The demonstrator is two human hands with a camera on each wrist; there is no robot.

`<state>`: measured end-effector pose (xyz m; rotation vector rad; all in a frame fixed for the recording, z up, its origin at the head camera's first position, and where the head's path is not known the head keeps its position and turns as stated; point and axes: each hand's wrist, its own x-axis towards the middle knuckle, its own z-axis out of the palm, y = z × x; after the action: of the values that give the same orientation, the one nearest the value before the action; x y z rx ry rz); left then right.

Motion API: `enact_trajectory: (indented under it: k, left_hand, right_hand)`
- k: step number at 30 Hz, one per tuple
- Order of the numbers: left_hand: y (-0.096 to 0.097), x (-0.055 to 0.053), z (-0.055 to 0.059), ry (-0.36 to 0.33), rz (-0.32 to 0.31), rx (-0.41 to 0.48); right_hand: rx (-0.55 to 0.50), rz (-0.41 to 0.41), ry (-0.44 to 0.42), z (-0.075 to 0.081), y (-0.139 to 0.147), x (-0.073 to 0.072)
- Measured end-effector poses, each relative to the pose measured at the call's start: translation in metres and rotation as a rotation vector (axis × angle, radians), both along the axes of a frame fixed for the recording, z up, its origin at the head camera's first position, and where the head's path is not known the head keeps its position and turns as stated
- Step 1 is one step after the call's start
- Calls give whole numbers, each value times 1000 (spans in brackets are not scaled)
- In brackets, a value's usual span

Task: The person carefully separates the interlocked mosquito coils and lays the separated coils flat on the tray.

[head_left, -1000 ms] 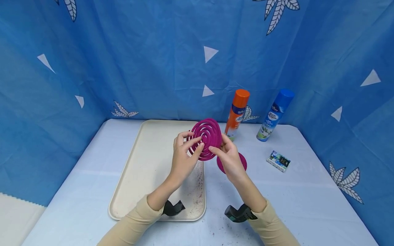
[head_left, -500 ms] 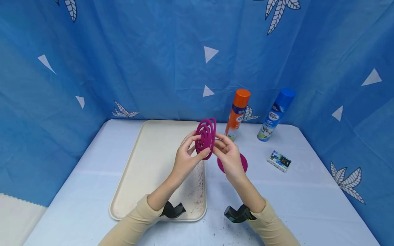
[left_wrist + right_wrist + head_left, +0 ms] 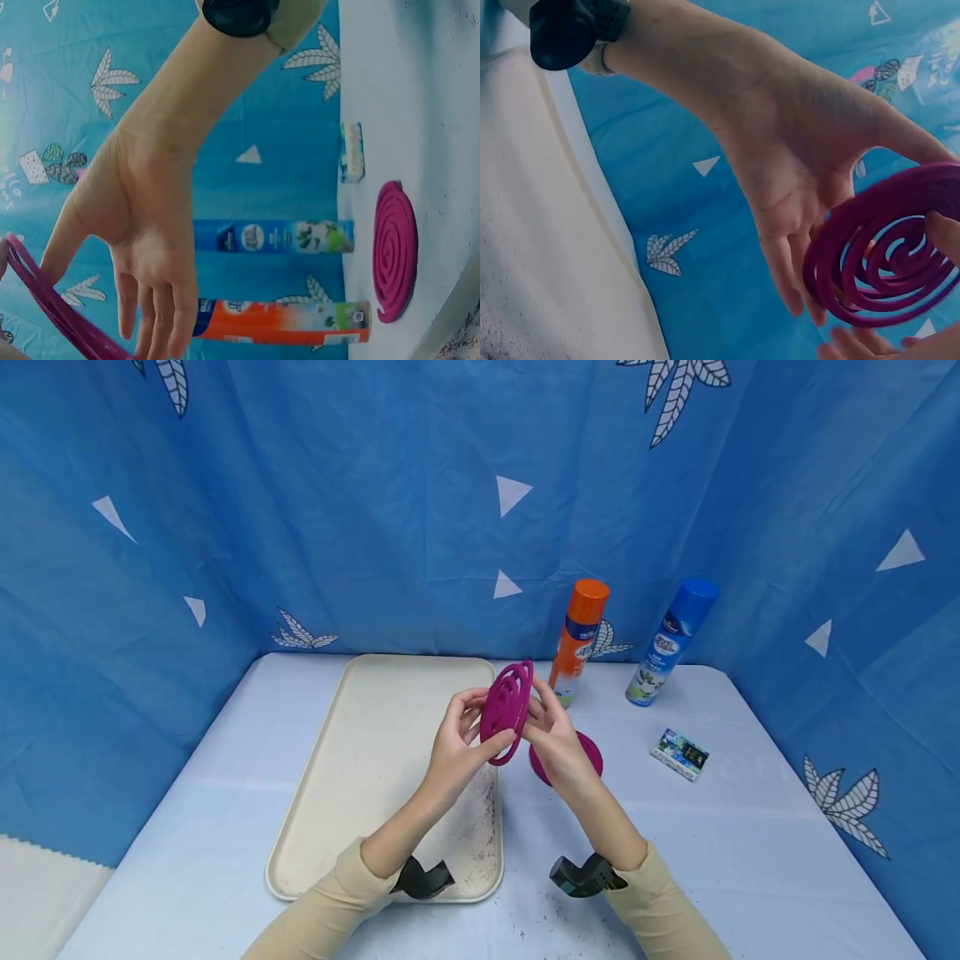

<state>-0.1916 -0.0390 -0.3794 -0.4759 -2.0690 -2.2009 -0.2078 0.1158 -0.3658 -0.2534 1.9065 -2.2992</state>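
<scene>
A magenta mosquito coil is held up above the right edge of the tray, tilted nearly edge-on to the head view. My left hand grips its left side, thumb at the lower edge and fingers behind. On the other side my right hand holds the coil too, with its thumb at the near face and its fingers partly hidden. In the right wrist view the spiral shows gaps between its rings. A second mosquito coil lies flat on the table beyond the right wrist, partly covered by that hand in the head view.
The cream tray lies on the left, dark crumbs along its right side. At the back stand an orange spray can and a blue spray can. A small printed box lies to the right. Crumbs dot the white tablecloth.
The coil has turned from facing the head view to nearly edge-on, then sunk slightly. Both hands have shifted their fingers along its rim; cans, box and tray stay put.
</scene>
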Motion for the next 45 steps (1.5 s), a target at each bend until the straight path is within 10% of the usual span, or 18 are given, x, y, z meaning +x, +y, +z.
enact_trajectory:
  k: [13, 21, 34, 45]
  left_hand:
    - [-11, -13, 5, -108, 254, 54]
    - [-25, -23, 9, -157, 228, 250]
    - [-40, -31, 15, -237, 26, -48]
    - [-43, -36, 11, -209, 155, -97]
  right_hand:
    - [47, -262, -139, -5, 8, -12]
    - [-20, -342, -247, 3, 25, -19]
    - [-52, -306, -267, 17, 44, -20]
    - [-35, -225, -230, 20, 50, -22]
